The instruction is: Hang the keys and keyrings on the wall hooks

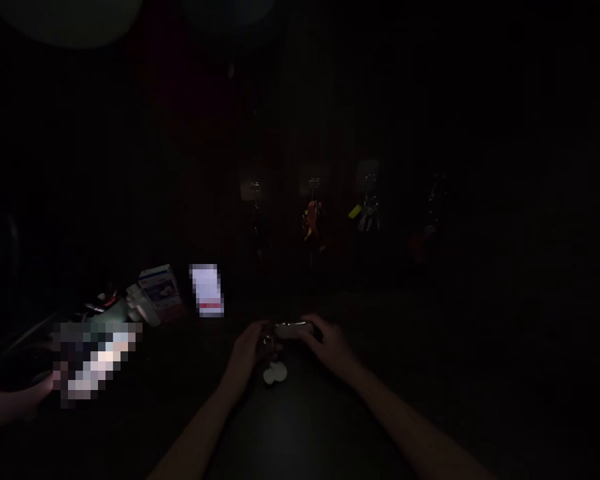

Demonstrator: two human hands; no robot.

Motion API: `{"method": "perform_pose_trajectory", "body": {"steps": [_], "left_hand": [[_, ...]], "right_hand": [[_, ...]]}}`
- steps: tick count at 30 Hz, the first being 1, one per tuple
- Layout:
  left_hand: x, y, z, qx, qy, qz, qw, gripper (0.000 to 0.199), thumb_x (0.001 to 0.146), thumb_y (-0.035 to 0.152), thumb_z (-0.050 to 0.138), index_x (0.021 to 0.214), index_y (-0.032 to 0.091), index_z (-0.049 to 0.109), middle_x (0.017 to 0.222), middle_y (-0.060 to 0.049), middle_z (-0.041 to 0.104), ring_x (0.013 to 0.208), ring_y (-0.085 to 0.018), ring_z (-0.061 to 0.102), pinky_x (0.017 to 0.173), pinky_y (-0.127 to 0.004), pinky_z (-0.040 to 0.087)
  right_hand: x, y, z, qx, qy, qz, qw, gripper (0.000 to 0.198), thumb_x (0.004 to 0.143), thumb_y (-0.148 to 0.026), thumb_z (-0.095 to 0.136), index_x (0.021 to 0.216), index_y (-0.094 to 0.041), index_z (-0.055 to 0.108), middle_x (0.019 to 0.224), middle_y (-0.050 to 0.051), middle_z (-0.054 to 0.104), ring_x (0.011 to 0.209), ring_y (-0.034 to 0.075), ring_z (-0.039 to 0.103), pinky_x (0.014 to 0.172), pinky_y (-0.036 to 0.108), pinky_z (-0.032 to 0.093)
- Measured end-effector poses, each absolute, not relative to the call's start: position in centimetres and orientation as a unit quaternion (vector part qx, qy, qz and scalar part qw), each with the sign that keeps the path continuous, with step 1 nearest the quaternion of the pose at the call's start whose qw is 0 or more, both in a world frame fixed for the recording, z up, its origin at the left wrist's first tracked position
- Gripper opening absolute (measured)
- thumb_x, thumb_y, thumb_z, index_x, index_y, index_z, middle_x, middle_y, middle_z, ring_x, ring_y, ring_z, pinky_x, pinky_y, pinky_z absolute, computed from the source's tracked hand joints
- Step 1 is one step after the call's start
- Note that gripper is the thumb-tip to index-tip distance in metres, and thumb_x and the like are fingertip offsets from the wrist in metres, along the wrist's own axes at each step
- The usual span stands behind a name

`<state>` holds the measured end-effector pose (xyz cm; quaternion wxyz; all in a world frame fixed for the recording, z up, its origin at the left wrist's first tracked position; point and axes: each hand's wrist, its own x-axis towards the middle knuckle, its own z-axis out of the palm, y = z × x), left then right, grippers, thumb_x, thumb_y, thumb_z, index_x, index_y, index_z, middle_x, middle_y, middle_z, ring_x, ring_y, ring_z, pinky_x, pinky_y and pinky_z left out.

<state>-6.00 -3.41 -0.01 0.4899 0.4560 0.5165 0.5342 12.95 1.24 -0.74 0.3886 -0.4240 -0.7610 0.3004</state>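
The scene is very dark. My left hand (247, 353) and my right hand (330, 343) meet over a dark surface, both closed around a small shiny metallic object (293, 329) held between them. What the object is cannot be made out. Just below my hands a small pale rounded item (275, 374) lies on the surface.
Several key bunches (366, 213) hang on hooks on the wall behind. A small white box (160, 287) and a pale card (207, 290) stand at the left. Another person's hand (30, 393) reaches in at the far left edge beside dim clutter.
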Motion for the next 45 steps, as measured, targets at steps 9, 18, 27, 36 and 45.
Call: {"method": "perform_pose_trajectory", "body": {"steps": [9,18,27,36,45], "left_hand": [[-5.6,-3.8,0.9,0.448,0.472,0.555,0.518,0.042,0.069,0.027,0.066,0.11,0.019,0.057,0.104,-0.009,0.069,0.095,-0.023,0.064,0.081,-0.034,0.049],[-5.9,-3.6,1.6,0.436,0.526,0.581,0.442,0.029,0.074,0.036,0.06,0.097,0.019,0.064,0.098,-0.007,0.071,0.089,-0.021,0.066,0.079,-0.031,0.049],[-6.8,-2.8,0.7,0.405,0.541,0.604,0.423,0.028,0.07,0.035,0.066,0.092,0.018,0.062,0.089,-0.006,0.073,0.089,-0.021,0.067,0.077,-0.029,0.05],[-7.3,-3.1,1.3,0.396,0.535,0.621,0.414,0.03,0.071,0.038,0.065,0.092,0.018,0.06,0.089,-0.007,0.073,0.083,-0.021,0.068,0.063,-0.026,0.052],[-6.9,-3.4,4.6,0.426,0.505,0.605,0.445,0.017,0.067,0.03,0.07,0.077,0.019,0.062,0.077,-0.001,0.072,0.074,-0.016,0.066,0.063,-0.023,0.05]], "right_hand": [[13.4,2.0,-0.4,-0.476,-0.68,0.327,0.452,0.027,0.077,-0.044,0.053,0.089,-0.021,0.062,0.077,0.0,0.067,0.072,0.018,0.061,0.062,0.026,0.046],[13.3,2.2,-1.1,-0.449,-0.713,0.301,0.447,0.022,0.078,-0.038,0.054,0.092,-0.022,0.06,0.085,0.001,0.067,0.079,0.018,0.062,0.07,0.027,0.048],[13.3,1.7,-0.9,-0.405,-0.784,0.278,0.378,0.022,0.075,-0.025,0.055,0.097,-0.023,0.055,0.087,0.001,0.065,0.078,0.016,0.062,0.072,0.028,0.048],[12.5,0.7,-0.2,-0.343,-0.821,0.32,0.326,0.033,0.074,-0.026,0.061,0.107,-0.024,0.055,0.108,0.004,0.062,0.099,0.02,0.058,0.086,0.035,0.046],[10.8,0.7,4.4,-0.345,-0.79,0.34,0.376,0.022,0.086,-0.032,0.048,0.105,-0.026,0.059,0.108,0.002,0.063,0.101,0.018,0.058,0.088,0.032,0.045]]}}
